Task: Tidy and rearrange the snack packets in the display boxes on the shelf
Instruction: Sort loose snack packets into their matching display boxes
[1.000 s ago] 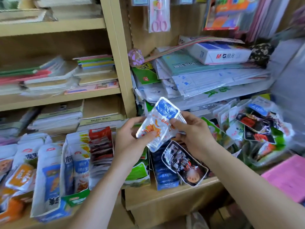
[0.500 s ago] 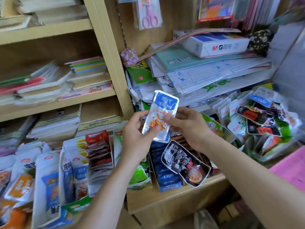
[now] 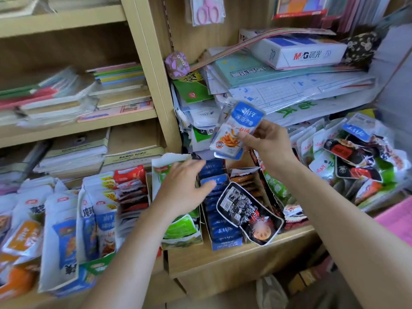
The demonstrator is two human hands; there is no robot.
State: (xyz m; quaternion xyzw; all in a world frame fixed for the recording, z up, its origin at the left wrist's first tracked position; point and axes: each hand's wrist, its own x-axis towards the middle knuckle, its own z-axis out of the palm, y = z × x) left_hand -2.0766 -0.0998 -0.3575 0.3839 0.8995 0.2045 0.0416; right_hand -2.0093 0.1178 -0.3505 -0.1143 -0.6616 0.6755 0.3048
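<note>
Hovering with fingers spread and relaxed, the left hand (image 3: 182,190) is over a display box (image 3: 226,241) of blue packets at the shelf's (image 3: 234,257) front edge, while behind and higher the right hand (image 3: 267,141) pinches a blue-and-white snack packet (image 3: 236,130).

So the left forearm (image 3: 133,253) and right forearm (image 3: 334,208) are bare to the frame edge. Same deal for the left hand (image 3: 180,190) and right hand (image 3: 267,141).

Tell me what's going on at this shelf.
A person is sorting snack packets. Their right hand pinches a blue-and-white packet, held up above the shelf. Their left hand is over the display box of blue packets, fingers spread, gripping nothing. More filled boxes stand to the left, and a loose heap of packets lies to the right.
</note>
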